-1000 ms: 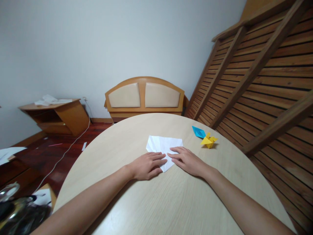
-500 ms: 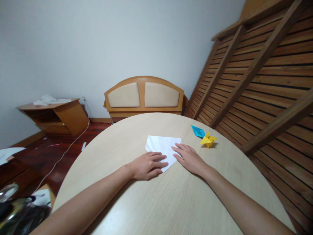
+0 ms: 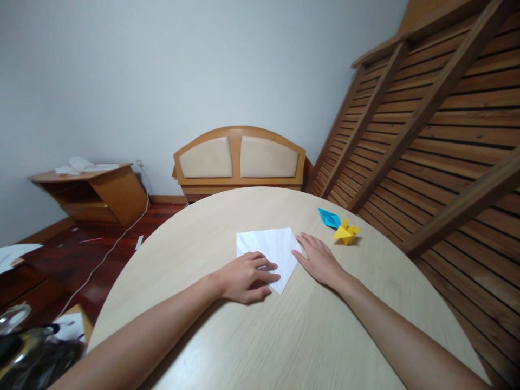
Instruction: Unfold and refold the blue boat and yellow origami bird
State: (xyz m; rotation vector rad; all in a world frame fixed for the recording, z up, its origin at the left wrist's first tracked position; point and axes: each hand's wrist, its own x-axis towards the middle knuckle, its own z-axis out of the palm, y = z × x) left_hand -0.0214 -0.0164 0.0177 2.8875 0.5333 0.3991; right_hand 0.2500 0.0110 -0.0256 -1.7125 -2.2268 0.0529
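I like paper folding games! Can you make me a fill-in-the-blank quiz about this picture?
1. The left hand presses down on a folded sheet of paper whose colour is ____.
2. The right hand lies flat at the paper's ____ edge.
3. Beside the blue folded paper figure sits another one coloured ____.
4. Everything rests on a round wooden ____.

Missing words: white; right; yellow; table

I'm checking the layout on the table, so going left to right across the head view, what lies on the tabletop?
Left hand → white folded paper → right hand → blue paper figure → yellow paper figure. The left hand's fingers rest on the paper; the right hand touches its right edge.
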